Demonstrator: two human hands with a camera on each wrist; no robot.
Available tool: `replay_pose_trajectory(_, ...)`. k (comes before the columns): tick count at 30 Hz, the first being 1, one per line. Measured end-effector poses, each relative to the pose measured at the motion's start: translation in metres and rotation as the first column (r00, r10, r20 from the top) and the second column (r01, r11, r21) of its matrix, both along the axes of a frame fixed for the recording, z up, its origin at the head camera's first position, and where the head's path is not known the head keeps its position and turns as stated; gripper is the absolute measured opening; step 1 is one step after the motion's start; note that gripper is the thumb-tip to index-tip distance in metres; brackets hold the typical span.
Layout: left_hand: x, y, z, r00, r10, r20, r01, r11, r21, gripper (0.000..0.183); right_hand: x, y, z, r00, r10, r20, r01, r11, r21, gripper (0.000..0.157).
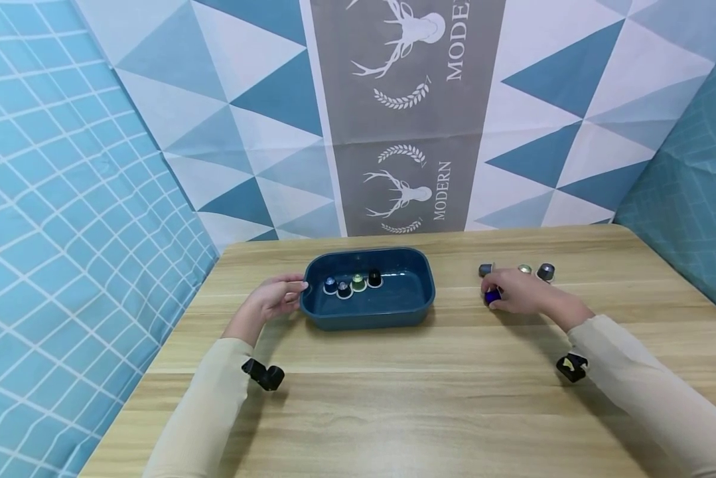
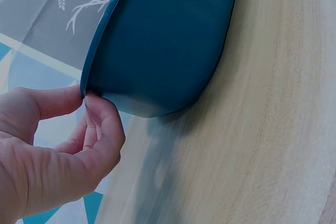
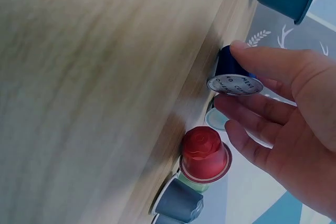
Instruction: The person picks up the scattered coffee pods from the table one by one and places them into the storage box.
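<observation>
Wood-grain tabletop (image 1: 363, 411); triangle-print backdrop (image 1: 280, 126) at far side, w/ grey deer-print strip (image 1: 405, 119); blue grid cloth (image 1: 53, 166) at left. Dk blue tray (image 1: 366, 322) sits toward far edge, left of ctr; 4 capsules (image 1: 358, 281) inside, upright, grouped in its left part: blue, greyish, green, black, L to R. L hand (image 1: 279, 295) at tray's left end; thumb & index pinch the rim. R hand (image 1: 515, 292) well apart, to right of tray; thumb & fingers pinch blue capsule (image 3: 231, 66), printed lid visible in R wrist view; can't tell if it touches tabletop. Nr R hand: grey capsule (image 1: 486, 269), far side; pale green capsule (image 1: 524, 269) & dk grey capsule (image 1: 545, 271), far & right; red capsule (image 3: 202, 153), seen in R wrist view only. Sleeves beige; blk cam (image 1: 263, 375) at L wrist, another cam (image 1: 572, 366) at R.
</observation>
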State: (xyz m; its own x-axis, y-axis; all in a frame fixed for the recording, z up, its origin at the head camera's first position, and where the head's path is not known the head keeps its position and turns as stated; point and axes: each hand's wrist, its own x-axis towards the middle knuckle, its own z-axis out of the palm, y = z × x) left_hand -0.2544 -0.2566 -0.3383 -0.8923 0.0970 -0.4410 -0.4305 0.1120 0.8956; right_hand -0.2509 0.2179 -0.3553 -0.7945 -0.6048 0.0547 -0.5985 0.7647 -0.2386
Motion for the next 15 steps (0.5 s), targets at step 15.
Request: replay_pose_trajectory(15,0.0007,-0.0005,-0.0014,1.0,0.022,-0.001,-0.022,1.0,-0.012,0.054,0.0008,-0.0072,0.0017,1.0,-0.009,-0.006,0.009,1.0,-0.019,0.016)
